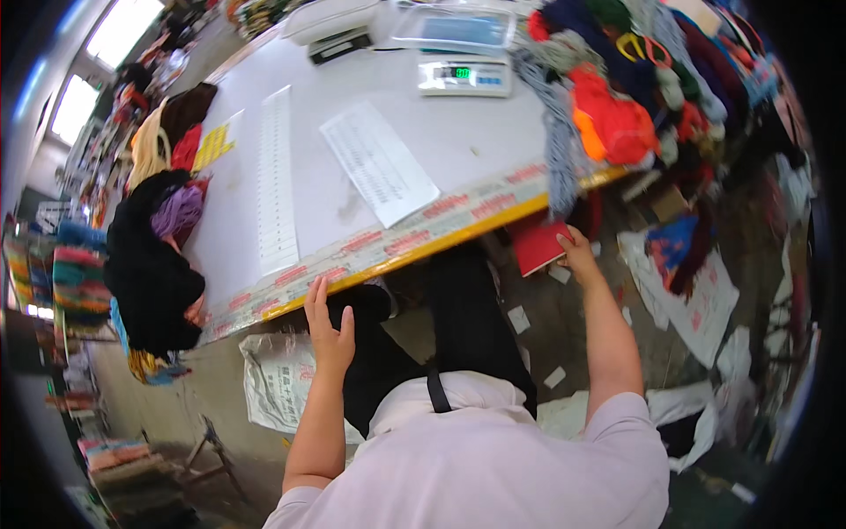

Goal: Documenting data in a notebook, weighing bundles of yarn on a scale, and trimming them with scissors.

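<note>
My right hand [577, 254] is closed on the edge of a flat red notebook [538, 245], just below the front edge of the table at the right. My left hand [330, 333] is open, its fingers apart and holding nothing, by the table's yellow front edge [388, 262]. On the white tabletop [317, 176] beyond lie a printed sheet of paper [379, 163] and a long, narrow paper strip [278, 181]. Farther back stands a white digital scale [464, 77] with a lit green display.
Colourful yarn [608, 115] heaps up at the table's right end, with grey strands hanging over the edge. Black yarn [154, 264] is piled at the left. A clear plastic tray [454, 28] stands behind the scale. White sacks [278, 379] and paper scraps lie on the floor.
</note>
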A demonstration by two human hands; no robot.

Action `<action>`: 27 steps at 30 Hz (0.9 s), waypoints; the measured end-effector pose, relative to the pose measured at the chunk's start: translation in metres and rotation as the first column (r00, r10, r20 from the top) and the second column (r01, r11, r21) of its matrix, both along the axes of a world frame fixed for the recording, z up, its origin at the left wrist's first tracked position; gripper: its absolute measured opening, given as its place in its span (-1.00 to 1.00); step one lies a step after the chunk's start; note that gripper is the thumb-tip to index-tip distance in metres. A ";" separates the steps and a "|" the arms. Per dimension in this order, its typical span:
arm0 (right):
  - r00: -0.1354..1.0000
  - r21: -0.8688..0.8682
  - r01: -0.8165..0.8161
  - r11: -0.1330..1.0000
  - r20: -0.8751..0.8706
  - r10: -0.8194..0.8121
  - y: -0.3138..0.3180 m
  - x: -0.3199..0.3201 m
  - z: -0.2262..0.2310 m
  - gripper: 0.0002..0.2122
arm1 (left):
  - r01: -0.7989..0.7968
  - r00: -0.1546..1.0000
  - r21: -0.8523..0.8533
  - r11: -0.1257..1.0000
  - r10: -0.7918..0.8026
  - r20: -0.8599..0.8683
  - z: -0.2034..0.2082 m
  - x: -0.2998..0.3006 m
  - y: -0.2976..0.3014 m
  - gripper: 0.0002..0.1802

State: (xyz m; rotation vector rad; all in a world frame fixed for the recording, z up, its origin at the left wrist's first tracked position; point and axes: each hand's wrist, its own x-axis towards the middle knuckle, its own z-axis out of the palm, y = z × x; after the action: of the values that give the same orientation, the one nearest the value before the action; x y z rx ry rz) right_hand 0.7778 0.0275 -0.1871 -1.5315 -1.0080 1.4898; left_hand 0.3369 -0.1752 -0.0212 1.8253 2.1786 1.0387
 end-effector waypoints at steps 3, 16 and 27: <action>0.844 0.189 -0.096 0.977 0.536 -0.021 0.061 0.046 -0.116 -0.69 | -0.011 0.999 0.029 1.000 0.012 -0.042 -0.002 -0.007 0.026 -0.38; 0.715 -0.134 -0.661 0.738 0.187 0.674 -0.028 -0.091 0.111 -0.85 | -0.173 0.943 -0.317 0.932 0.064 -0.327 -0.016 -0.102 0.090 -0.35; 0.399 0.341 -0.871 0.354 0.911 0.106 -0.005 -0.242 0.171 -0.51 | -0.557 0.824 -0.124 0.821 0.528 -0.206 -0.024 -0.153 0.082 -0.11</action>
State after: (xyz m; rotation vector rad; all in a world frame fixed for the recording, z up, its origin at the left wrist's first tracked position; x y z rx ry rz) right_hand 0.5357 0.0226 -0.0159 -1.0306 -2.5885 0.3141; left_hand 0.1837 -0.0934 -0.0451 1.2642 2.8859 0.7406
